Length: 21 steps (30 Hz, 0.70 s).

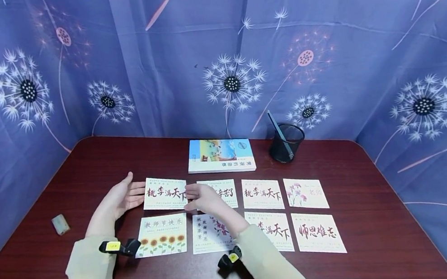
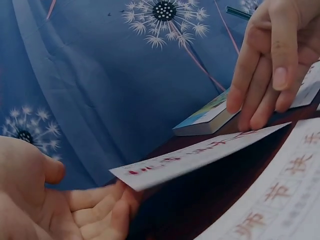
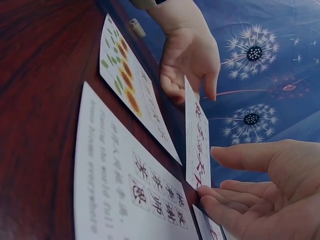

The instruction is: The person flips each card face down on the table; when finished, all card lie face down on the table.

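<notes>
A white greeting card (image 1: 165,194) with dark red brush characters lies between both hands at the left of the back row. My left hand (image 1: 122,196) is at its left edge, palm turned inward and fingers extended; in the left wrist view these fingertips meet the card's corner. Above the tabletop, the same card (image 2: 195,154) shows a dark gap beneath it. At the opposite edge is my right hand (image 1: 209,200), its fingertips right at the card and its thumb apart from them. A sunflower card (image 1: 163,237) lies in front, beside a card with pink blossoms (image 1: 210,234).
Several more cards lie in two rows to the right, including a flower card (image 1: 306,193) and a red-lettered card (image 1: 318,233). Behind them are a book (image 1: 221,155) and a black mesh pen holder (image 1: 287,143). A small eraser-like block (image 1: 60,225) lies far left.
</notes>
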Available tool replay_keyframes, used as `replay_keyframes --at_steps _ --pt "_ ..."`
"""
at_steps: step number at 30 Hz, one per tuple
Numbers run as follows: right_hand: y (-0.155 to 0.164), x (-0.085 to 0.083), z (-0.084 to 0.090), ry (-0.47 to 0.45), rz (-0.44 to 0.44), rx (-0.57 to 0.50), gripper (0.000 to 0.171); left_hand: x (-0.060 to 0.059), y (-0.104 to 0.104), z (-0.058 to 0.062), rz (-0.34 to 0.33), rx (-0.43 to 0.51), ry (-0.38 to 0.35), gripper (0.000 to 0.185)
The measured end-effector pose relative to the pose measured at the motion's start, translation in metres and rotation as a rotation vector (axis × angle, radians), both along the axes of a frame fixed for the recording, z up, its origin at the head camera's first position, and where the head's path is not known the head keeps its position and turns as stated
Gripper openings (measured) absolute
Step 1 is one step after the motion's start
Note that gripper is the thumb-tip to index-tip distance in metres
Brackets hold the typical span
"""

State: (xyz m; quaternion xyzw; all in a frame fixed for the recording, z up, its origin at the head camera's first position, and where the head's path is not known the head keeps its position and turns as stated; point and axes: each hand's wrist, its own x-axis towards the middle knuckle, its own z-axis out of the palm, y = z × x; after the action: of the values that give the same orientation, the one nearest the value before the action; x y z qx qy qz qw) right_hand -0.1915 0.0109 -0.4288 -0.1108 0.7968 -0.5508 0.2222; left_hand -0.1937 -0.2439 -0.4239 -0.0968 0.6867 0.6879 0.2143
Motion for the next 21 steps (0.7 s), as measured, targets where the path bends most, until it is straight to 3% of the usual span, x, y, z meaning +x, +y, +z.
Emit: replay_keyframes --at_steps 4,9,14,21 --pt "0.0001 0.0010 -0.0004 0.014 -0.002 -0.004 0.061 -0.0020 0.0046 -0.0063 -0.062 0.159 0.005 0.081" --pt "-0.0001 0.0011 -0.0011 0.032 -0.008 0.006 0.061 -0.0021 0.0087 -0.0046 -0.099 0.312 -0.005 0.078" --pt "-0.0003 0.0007 -0.0008 0.041 -0.005 0.006 0.061 -0.0014 0.0088 -0.0027 -0.098 0.339 -0.023 0.060" --pt "-0.0005 0.0021 0.0006 0.059 0.005 -0.005 0.060 0.0001 0.0072 0.0008 -0.075 0.289 -0.008 0.046"
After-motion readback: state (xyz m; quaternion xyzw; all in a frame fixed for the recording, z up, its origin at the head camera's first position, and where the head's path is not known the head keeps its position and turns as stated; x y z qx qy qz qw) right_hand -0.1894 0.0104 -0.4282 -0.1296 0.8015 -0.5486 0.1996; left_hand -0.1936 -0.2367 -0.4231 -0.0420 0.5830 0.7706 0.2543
